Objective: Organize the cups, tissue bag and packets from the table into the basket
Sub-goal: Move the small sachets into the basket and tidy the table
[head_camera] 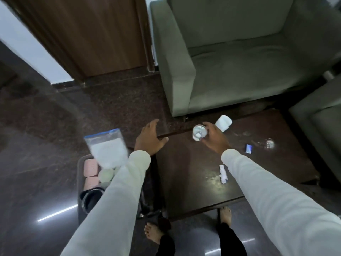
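My right hand [215, 138] grips a clear plastic cup [199, 133] above the far left part of the dark wooden table [193, 182]. My left hand [150, 138] hovers empty with spread fingers at the table's left edge. A white cup [223, 123] lies on its side just beyond my right hand. A white packet [223, 174], a small blue packet [249, 149] and a clear crumpled piece [269, 143] lie on the table. Left of the table on the floor stands the dark basket [79, 174], holding the zip bag of tissues [108, 147], pink items [90, 168] and a pale cup [106, 175].
A grey-green armchair [239, 61] stands behind the table and a second one [321, 135] at its right. A brown door [96, 34] is at the back left. My bare feet [153, 235] rest on the glossy dark floor below the table's near edge.
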